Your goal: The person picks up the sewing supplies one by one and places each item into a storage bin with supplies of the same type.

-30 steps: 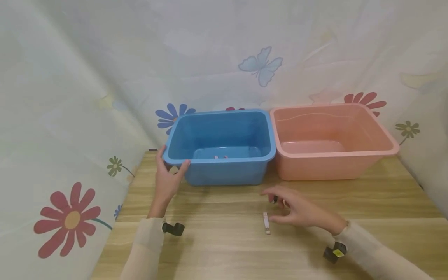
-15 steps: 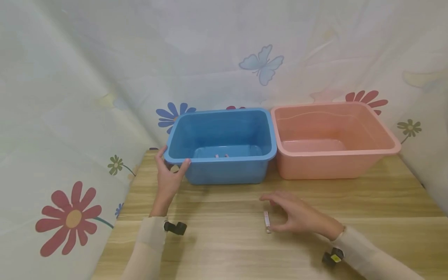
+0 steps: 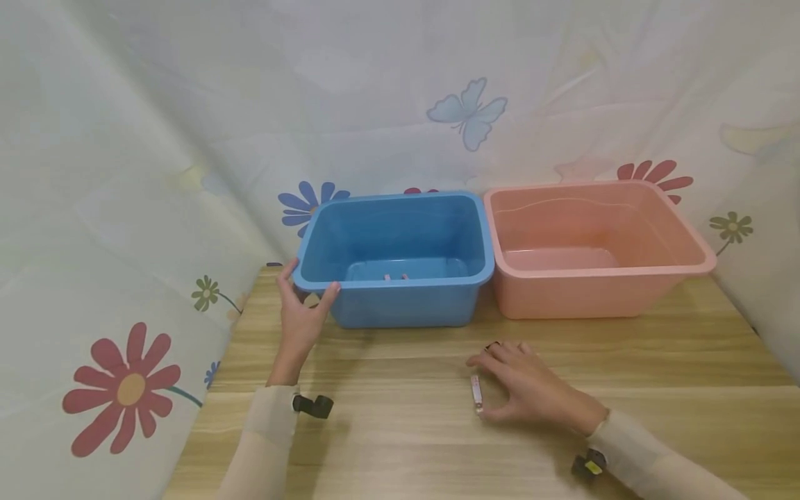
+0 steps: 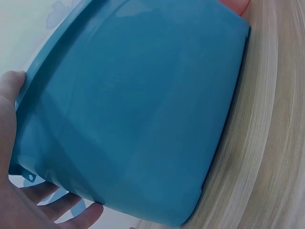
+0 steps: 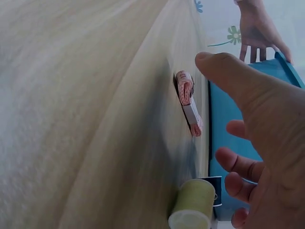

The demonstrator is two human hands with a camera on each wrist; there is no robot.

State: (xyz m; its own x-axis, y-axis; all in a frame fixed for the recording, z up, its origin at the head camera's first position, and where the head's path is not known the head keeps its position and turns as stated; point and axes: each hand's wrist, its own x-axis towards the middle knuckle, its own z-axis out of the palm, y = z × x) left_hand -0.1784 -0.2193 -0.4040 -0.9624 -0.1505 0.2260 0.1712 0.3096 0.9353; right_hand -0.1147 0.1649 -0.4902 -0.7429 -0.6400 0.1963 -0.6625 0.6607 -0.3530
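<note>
My left hand [image 3: 301, 323] grips the front left corner of a blue plastic tub [image 3: 403, 305], thumb on the rim and fingers round the side. On the table lies a small folded pink printed strip with a white band, resembling a cloth tape measure [image 5: 187, 101]. Just right of it in the head view is my right hand [image 3: 531, 392], with a gap between thumb and forefinger. In the right wrist view a spool of yellow-green thread [image 5: 194, 202] and a dark flat piece [image 5: 217, 187] appear near the lower fingers; whether they touch cannot be told.
A pink plastic tub [image 3: 587, 295] stands right against the blue one, before a flower-printed curtain [image 3: 375, 104]. Small pinkish pieces [image 3: 404, 277] lie on the blue tub's floor. The wooden table [image 3: 400, 410] extends in front of both tubs.
My right hand has turned and shifted slightly, its thumb now close to the strip's near end. My left hand stays on the blue tub's corner.
</note>
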